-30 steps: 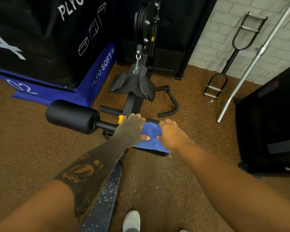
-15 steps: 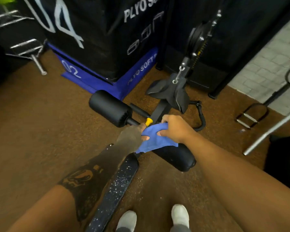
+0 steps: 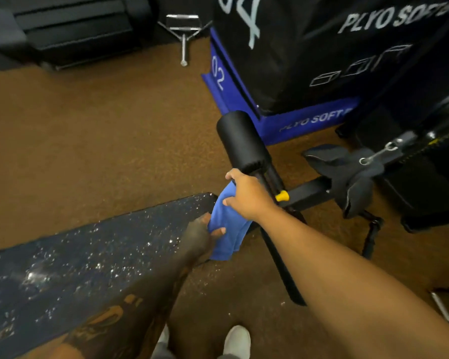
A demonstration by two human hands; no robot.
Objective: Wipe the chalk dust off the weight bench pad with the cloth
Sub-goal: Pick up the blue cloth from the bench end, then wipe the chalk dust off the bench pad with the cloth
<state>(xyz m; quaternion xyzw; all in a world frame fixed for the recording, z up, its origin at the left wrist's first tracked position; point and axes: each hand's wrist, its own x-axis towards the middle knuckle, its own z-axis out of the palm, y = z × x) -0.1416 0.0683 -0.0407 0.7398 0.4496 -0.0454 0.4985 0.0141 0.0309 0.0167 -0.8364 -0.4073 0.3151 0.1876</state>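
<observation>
We see a soft blue cloth [image 3: 227, 224] hanging in folds just off the far end of the long dark navy bench pad [image 3: 94, 257], held between both hands. The right hand [image 3: 246, 195] is closed around the cloth's upper bunched part, fingers curled over the fabric and thumb pressed against its near side, so that the cloth drapes downward from this grip. The left hand [image 3: 201, 235] is lower, closed on the cloth's left edge right at the corner of the pad, with the thumb lying across the blue fabric; its forearm, marked with a dark tattoo, lies over the pad's near side. The pad runs from the lower left toward the middle of the view and is covered with scattered white specks and smears of chalk dust, thick across most of its visible surface. Beyond the hands, a black cylindrical foam roller [image 3: 240, 143] sticks up from the bench's black metal frame [image 3: 309, 193], with a small yellow knob [image 3: 281, 196] just beside the right wrist. A black and blue soft plyo box [image 3: 322, 60] stands behind, on the brown speckled floor [image 3: 88, 141]. Two pale shoes [image 3: 237, 338] show at the bottom edge.
</observation>
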